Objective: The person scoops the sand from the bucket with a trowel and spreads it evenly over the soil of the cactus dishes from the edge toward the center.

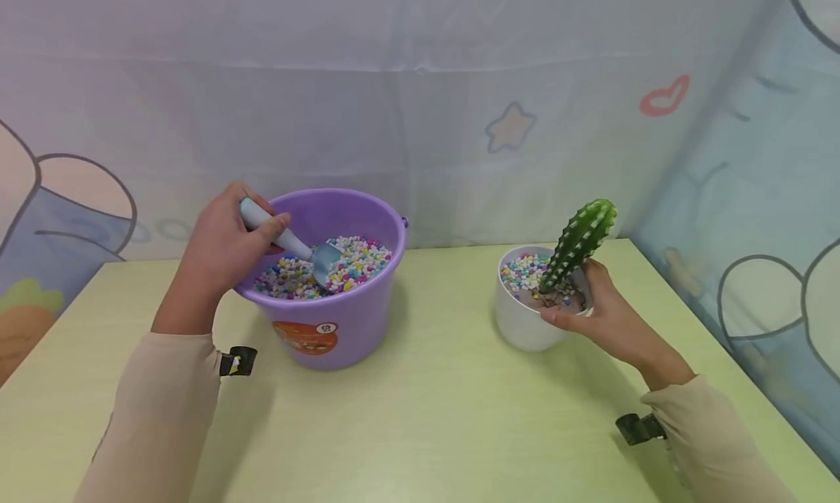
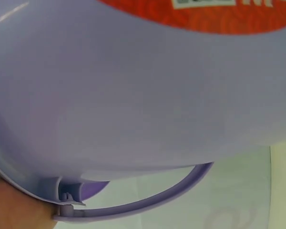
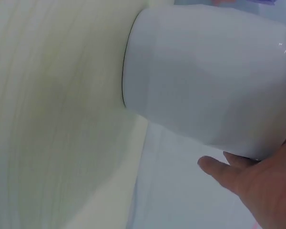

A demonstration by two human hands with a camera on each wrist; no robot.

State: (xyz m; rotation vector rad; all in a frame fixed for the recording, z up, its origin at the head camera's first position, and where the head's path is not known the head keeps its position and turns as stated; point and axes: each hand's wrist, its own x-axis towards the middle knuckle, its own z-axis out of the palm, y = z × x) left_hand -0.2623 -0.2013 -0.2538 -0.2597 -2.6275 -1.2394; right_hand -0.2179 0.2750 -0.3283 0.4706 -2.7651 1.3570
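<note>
My left hand grips the light-blue handle of a small hand shovel over the left rim of a purple bucket. The shovel's blade rests on small multicoloured pebbles inside the bucket. On the right, my right hand holds the white flowerpot at its rim, the thumb on the near side. A green cactus leans to the right in the pot. Coloured pebbles cover part of the pot's brownish surface. In the right wrist view, fingers lie beside the pot wall.
Both containers stand on a pale yellow-green table. A patterned cloth backdrop rises behind the table and along its right side. The bucket's purple carrying handle hangs on the bucket's far side in the left wrist view.
</note>
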